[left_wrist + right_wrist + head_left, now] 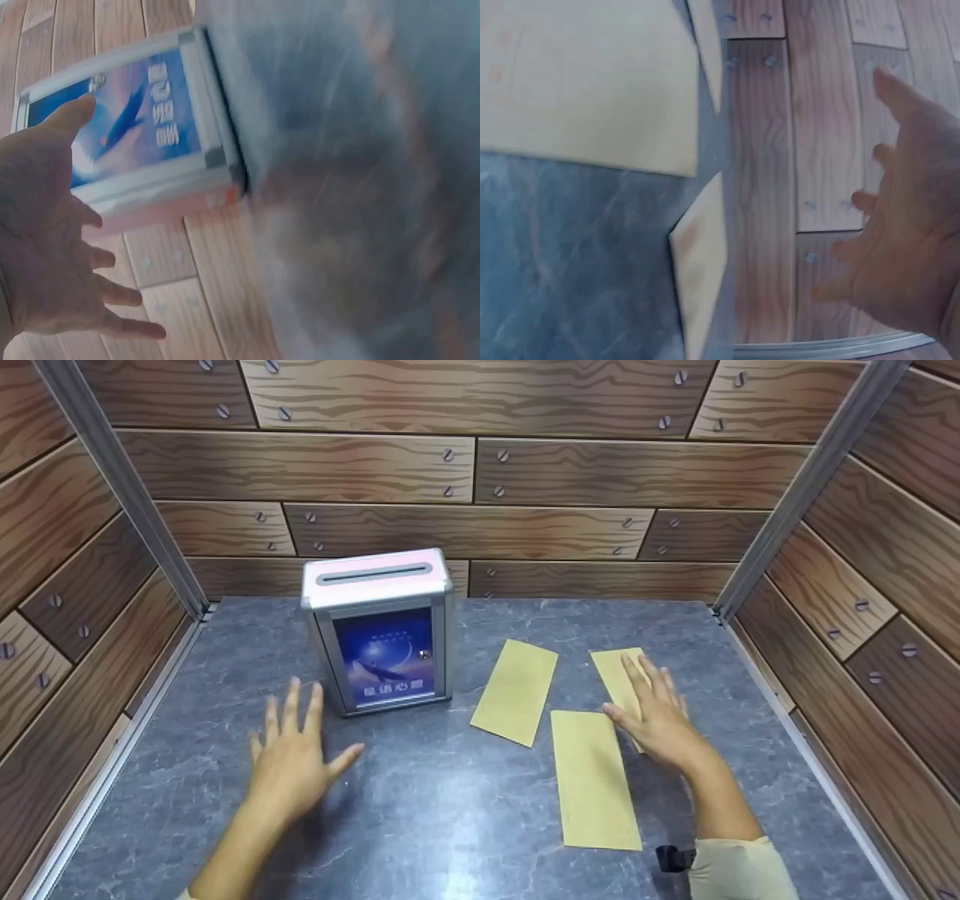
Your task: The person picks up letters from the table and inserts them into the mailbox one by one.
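A silver-framed box (382, 634) with a slot in its top and a blue whale picture on its front stands upright left of centre. My left hand (289, 761), fingers spread, hovers in front of the box's left side; the left wrist view shows the hand (45, 225) holding nothing. Three yellow-brown paper envelopes lie flat: one nearest the box (516, 692), one at the front (596, 780), one at the right (611, 667). Over the right envelope my right hand (660, 724) is stretched out, partly covering it. Nothing is in that hand (911, 217) in the right wrist view.
The grey marbled tabletop (420, 825) is bounded by wood-patterned walls (480, 472) at the back and sides. Metal rails (806, 480) run along the corners and side edges. A small black object (673, 859) is at the right sleeve (739, 870).
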A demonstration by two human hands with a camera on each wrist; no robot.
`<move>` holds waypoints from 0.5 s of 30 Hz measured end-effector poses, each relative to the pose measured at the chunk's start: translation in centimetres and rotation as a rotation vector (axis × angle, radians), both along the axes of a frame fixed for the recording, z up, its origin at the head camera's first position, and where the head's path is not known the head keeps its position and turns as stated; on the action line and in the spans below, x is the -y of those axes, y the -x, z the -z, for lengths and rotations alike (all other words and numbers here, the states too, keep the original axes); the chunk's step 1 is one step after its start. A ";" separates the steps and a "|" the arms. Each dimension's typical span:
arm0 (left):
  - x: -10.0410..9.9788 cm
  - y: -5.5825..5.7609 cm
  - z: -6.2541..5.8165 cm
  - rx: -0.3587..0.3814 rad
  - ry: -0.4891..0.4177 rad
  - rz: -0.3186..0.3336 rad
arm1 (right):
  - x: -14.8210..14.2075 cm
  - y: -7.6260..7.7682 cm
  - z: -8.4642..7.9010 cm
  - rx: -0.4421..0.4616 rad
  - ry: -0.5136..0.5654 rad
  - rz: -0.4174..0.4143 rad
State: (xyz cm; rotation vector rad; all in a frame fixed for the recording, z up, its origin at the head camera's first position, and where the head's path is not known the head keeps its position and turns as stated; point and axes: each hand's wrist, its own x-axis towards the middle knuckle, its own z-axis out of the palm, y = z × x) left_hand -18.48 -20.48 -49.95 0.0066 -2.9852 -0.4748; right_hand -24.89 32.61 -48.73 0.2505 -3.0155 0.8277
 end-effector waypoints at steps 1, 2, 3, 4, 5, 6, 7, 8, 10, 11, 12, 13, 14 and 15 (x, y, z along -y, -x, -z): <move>-0.4 -0.1 0.2 -0.019 -0.010 0.003 | -0.2 0.2 0.3 0.001 0.035 -0.010; -0.9 -0.3 0.4 -0.039 -0.022 0.006 | -0.5 0.5 0.6 0.003 0.065 -0.017; -1.4 -0.3 0.6 -0.059 -0.036 0.013 | -0.8 0.7 1.0 0.003 0.090 -0.021; -2.0 -0.4 0.7 -0.077 -0.054 0.024 | -1.1 0.9 1.3 0.004 0.113 -0.025; -2.6 -0.5 0.9 -0.093 -0.072 0.036 | -1.3 1.0 1.7 0.003 0.130 -0.031; -3.2 -0.6 1.1 -0.108 -0.091 0.049 | -1.6 1.2 2.0 -0.001 0.142 -0.038; -3.8 -0.6 1.2 -0.122 -0.111 0.065 | -1.9 1.3 2.3 -0.008 0.148 -0.047; -4.5 -0.7 1.3 -0.135 -0.129 0.082 | -2.1 1.4 2.6 -0.013 0.153 -0.055; -5.8 -0.7 1.6 -0.158 -0.165 0.121 | -2.6 1.7 3.0 -0.016 0.160 -0.078; -6.5 -0.7 1.7 -0.163 -0.181 0.138 | -2.8 1.8 3.2 -0.015 0.157 -0.087; -7.2 -0.7 1.8 -0.167 -0.198 0.159 | -3.0 1.9 3.3 -0.009 0.153 -0.094; -8.0 -0.6 1.9 -0.165 -0.216 0.181 | -3.2 2.0 3.3 0.002 0.149 -0.098; -8.7 -0.6 2.0 -0.157 -0.232 0.202 | -3.4 2.1 3.3 0.013 0.145 -0.100; -9.5 -0.6 2.0 -0.146 -0.246 0.222 | -3.5 2.3 3.4 0.024 0.137 -0.102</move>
